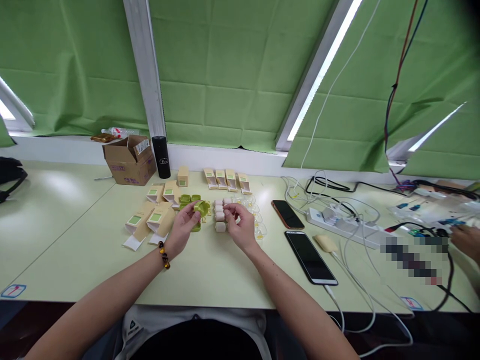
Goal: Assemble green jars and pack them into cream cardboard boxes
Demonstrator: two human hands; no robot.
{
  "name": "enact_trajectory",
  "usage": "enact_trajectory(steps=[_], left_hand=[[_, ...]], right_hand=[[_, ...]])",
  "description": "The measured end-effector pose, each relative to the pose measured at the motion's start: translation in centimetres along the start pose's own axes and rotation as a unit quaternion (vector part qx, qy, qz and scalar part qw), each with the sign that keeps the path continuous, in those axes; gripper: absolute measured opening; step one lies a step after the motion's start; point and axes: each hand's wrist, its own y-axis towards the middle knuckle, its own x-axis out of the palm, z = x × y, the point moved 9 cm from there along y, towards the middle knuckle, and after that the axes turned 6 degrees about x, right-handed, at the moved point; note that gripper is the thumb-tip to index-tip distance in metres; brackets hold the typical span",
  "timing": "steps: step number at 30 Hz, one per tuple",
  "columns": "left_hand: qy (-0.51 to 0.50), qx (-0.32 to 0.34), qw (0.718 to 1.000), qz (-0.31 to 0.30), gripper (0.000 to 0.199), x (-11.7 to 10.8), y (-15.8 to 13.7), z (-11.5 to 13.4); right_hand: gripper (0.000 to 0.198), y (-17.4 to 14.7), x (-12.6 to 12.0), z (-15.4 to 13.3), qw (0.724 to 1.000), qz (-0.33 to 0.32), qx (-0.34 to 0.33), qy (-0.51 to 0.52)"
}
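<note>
My left hand (182, 226) is closed around a small green plastic holder (202, 208), raised a little above the table. My right hand (242, 226) hovers over a cluster of pale pinkish-white blocks (220, 227), thumb and fingertips pinched together. Whatever lies between those fingertips is too small or hidden to name. Behind the left hand sit more green holders (195, 227), partly covered by it. Small yellow-green pieces (209, 212) lie between the holders and the blocks. To the right of the blocks stand several clear plastic cups (260, 231), some hidden by my right hand.
Open tan cartons (160, 219) lie left; others (231, 181) stand at the back. A cardboard box (129, 167) and black tumbler (161, 157) are by the wall. Two phones (310, 257), a power strip (345, 229) and cables occupy the right, near another person's hand (465, 241).
</note>
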Motion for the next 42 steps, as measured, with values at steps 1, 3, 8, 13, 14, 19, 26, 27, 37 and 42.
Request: enact_trajectory(steps=[1,3,8,13,14,19,26,27,37,42], left_hand=[[-0.025,-0.001,1.0,0.006,0.049,-0.1,0.1,0.0],[-0.064,0.002,0.998,0.006,0.039,-0.1,0.2,0.1],[-0.104,0.003,0.995,-0.007,0.028,0.1,0.2,0.4],[-0.088,0.01,0.996,0.0,0.029,0.0,0.3,0.6],[-0.082,0.011,0.997,0.001,0.03,0.0,0.3,0.6],[-0.057,0.016,0.998,0.02,0.032,-0.6,0.2,0.5],[-0.038,0.046,0.997,0.048,0.031,-1.5,0.3,0.7],[-0.037,0.046,0.997,0.047,0.031,-1.5,0.3,0.8],[-0.027,0.053,0.998,0.032,0.035,-1.0,0.1,1.0],[-0.01,0.051,0.998,0.025,0.043,-0.8,0.0,1.1]], right_hand=[[0.011,0.2,-0.1,-0.7,0.997,-0.009,-0.032,-0.071],[0.01,0.3,0.8,-1.4,0.974,-0.075,-0.069,-0.2],[0.028,-0.8,3.1,-0.8,0.885,-0.178,-0.102,-0.418],[0.034,-1.6,4.5,0.2,0.853,-0.193,-0.122,-0.47],[0.032,-1.7,4.6,0.3,0.85,-0.19,-0.124,-0.475],[0.024,-1.4,4.4,0.4,0.852,-0.185,-0.128,-0.472],[0.022,-1.6,1.9,-3.1,0.923,-0.031,-0.25,-0.29],[0.021,-1.9,1.4,-3.4,0.928,-0.009,-0.271,-0.257],[0.018,-3.1,0.0,-2.7,0.976,0.044,-0.215,-0.012],[0.037,-2.4,2.4,-0.4,0.979,-0.027,-0.006,0.203]])
